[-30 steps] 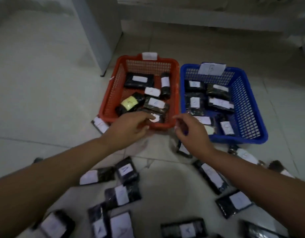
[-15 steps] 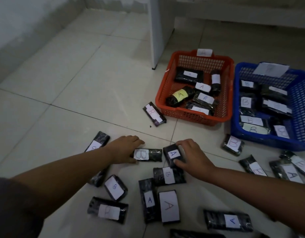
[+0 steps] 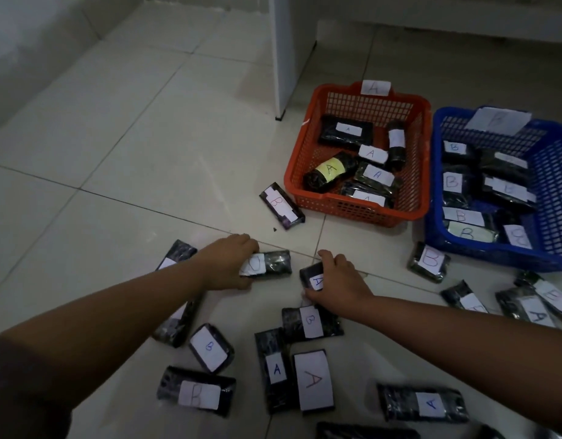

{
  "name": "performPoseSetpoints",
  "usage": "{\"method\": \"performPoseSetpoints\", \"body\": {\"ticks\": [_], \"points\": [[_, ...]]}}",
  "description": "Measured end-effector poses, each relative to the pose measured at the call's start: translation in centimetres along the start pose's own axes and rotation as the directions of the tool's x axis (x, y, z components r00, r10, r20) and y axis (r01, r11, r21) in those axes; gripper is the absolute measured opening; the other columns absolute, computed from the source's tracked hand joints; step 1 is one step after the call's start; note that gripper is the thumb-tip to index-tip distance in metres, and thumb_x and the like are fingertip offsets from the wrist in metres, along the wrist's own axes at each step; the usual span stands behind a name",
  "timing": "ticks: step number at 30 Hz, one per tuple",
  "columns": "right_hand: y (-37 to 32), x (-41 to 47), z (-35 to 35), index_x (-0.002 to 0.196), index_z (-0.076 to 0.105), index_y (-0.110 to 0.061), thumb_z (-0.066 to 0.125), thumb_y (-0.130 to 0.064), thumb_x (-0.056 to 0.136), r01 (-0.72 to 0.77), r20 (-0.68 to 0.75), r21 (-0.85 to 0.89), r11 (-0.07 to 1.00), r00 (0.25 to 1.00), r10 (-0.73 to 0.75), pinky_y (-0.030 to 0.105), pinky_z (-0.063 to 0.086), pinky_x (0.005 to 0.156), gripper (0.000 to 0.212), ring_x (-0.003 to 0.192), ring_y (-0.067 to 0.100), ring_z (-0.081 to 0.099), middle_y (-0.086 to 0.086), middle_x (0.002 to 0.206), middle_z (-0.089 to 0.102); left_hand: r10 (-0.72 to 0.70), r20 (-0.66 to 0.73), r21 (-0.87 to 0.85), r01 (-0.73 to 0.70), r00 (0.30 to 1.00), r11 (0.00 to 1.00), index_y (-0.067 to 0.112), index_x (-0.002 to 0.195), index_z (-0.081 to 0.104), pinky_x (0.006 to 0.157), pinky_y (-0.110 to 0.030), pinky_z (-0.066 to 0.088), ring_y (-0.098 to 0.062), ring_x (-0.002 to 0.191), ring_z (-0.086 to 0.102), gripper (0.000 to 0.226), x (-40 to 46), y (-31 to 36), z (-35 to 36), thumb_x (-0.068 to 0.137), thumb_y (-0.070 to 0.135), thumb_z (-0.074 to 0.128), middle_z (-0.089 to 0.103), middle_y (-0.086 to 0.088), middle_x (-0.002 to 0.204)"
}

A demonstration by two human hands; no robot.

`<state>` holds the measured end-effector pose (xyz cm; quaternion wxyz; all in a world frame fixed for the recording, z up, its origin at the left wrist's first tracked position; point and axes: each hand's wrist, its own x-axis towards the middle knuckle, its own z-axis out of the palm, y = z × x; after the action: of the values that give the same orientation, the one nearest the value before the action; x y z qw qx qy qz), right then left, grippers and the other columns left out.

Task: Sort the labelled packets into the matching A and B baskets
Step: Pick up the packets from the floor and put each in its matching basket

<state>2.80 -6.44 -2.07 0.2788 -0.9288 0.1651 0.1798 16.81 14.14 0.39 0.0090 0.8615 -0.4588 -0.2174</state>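
A pale tiled floor [image 3: 121, 172] carries everything. At the right edge sits a blue plastic mesh basket [image 3: 555, 198] with a paper tag on its far rim, holding black packets labelled B. Just left of it, close beside it, stands an orange-red plastic mesh basket [image 3: 308, 147] tagged A, holding black packets labelled A, one with a yellow label. A white upright panel [image 3: 282, 55] rises behind the orange-red basket. Many black plastic packets with white paper labels lie scattered over the near floor, some marked A, some B; one B packet [image 3: 281, 205] lies just beside the orange-red basket's left corner. The left hand [image 3: 225, 267] grips a black packet with a curled white label [image 3: 268, 263] on the floor. The right hand [image 3: 339, 285] pinches a small black packet labelled A [image 3: 311, 277], fingers curled over its end.
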Motion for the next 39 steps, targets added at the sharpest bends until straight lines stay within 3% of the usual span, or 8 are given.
{"method": "performPoseSetpoints", "body": {"ticks": [5, 12, 18, 22, 28, 34, 37, 39], "points": [[0.8, -0.3, -1.6, 0.133, 0.031, -0.019, 0.071, -0.03, 0.071, 0.091, 0.01, 0.129, 0.987, 0.996, -0.093, 0.03, 0.042, 0.087, 0.075, 0.109, 0.021, 0.044, 0.007, 0.122, 0.044, -0.076, -0.287, -0.069, 0.058, 0.955, 0.996, 0.012, 0.109, 0.054, 0.072, -0.03, 0.041, -0.021, 0.092, 0.048, 0.053, -0.6, -1.9, -2.7, 0.064, 0.04, 0.059, 0.053, -0.003, 0.101], [3.4, -0.1, -10.1, 0.128, 0.043, -0.015, 0.075, -0.028, 0.069, 0.351, -0.454, -0.001, 0.936, 0.834, -0.313, 0.028, 0.042, 0.088, 0.068, 0.105, 0.016, 0.047, 0.003, 0.118, 0.051, 0.102, -0.372, 0.0, -0.11, 0.923, 0.994, 0.008, 0.105, 0.054, 0.07, -0.031, 0.049, -0.02, 0.099, 0.045, 0.048, 2.8, 2.0, -5.8, 0.066, 0.035, 0.055, 0.05, -0.007, 0.11], [7.2, 4.3, -16.0, 0.124, 0.047, -0.015, 0.073, -0.022, 0.073, 0.215, -0.623, -0.03, 0.976, 0.76, -0.187, 0.028, 0.037, 0.086, 0.058, 0.107, 0.021, 0.048, 0.006, 0.118, 0.055, 0.254, -0.262, 0.152, -0.221, 0.931, 0.963, 0.004, 0.121, 0.054, 0.109, -0.039, 0.034, -0.03, 0.132, 0.038, 0.06, 6.9, 6.1, -6.5, 0.071, 0.034, 0.068, 0.046, -0.017, 0.138], [8.6, 7.4, -17.4, 0.121, 0.049, -0.018, 0.076, -0.019, 0.072, 0.176, -0.573, -0.148, 0.973, 0.787, -0.23, 0.039, 0.044, 0.093, 0.056, 0.108, 0.023, 0.053, 0.004, 0.119, 0.058, 0.251, -0.193, 0.187, -0.215, 0.949, 0.958, 0.003, 0.141, 0.035, 0.113, -0.03, -0.003, -0.026, 0.145, 0.012, 0.077, 8.3, 7.1, -5.6, 0.08, 0.04, 0.064, 0.014, -0.013, 0.156], [9.8, 11.4, -16.5, 0.12, 0.047, -0.019, 0.074, -0.012, 0.073, 0.086, -0.37, -0.238, 0.967, 0.913, -0.172, 0.041, 0.05, 0.081, 0.054, 0.104, 0.028, 0.056, 0.009, 0.118, 0.059, 0.228, -0.138, 0.129, -0.211, 0.964, 0.969, 0.006, 0.141, 0.032, 0.114, -0.025, -0.006, -0.02, 0.146, -0.001, 0.073, 8.5, 6.5, -4.9, 0.083, 0.041, 0.06, 0.001, -0.012, 0.157], [10.0, 12.6, -16.6, 0.122, 0.045, -0.017, 0.07, -0.014, 0.078, 0.019, -0.22, -0.312, 0.95, 0.971, -0.091, 0.034, 0.048, 0.074, 0.05, 0.098, 0.03, 0.056, 0.014, 0.114, 0.057, 0.198, -0.114, 0.072, -0.191, 0.974, 0.979, 0.008, 0.141, 0.033, 0.116, -0.026, -0.004, -0.018, 0.146, -0.002, 0.077, 8.5, 6.6, -5.2, 0.08, 0.042, 0.064, 0.001, -0.011, 0.158], [8.8, 11.3, -17.5, 0.121, 0.053, -0.018, 0.073, -0.022, 0.077, 0.092, -0.227, -0.166, 0.982, 0.965, -0.129, 0.034, 0.045, 0.085, 0.049, 0.106, 0.026, 0.052, 0.01, 0.12, 0.055, 0.165, -0.129, 0.054, -0.159, 0.978, 0.986, 0.006, 0.148, 0.016, 0.112, -0.022, -0.005, -0.017, 0.145, 0.01, 0.094, 8.2, 6.9, -6.3, 0.078, 0.045, 0.066, 0.016, -0.009, 0.157], [7.0, 8.7, -18.0, 0.117, 0.058, -0.02, 0.068, -0.028, 0.082, 0.211, -0.308, 0.048, 0.976, 0.933, -0.186, 0.033, 0.047, 0.086, 0.038, 0.103, 0.019, 0.056, 0.003, 0.115, 0.06, 0.182, -0.197, 0.032, -0.18, 0.963, 0.983, 0.008, 0.144, 0.031, 0.117, -0.029, 0.004, -0.019, 0.141, 0.024, 0.086, 8.1, 7.5, -7.4, 0.075, 0.046, 0.065, 0.036, -0.008, 0.148]]}}
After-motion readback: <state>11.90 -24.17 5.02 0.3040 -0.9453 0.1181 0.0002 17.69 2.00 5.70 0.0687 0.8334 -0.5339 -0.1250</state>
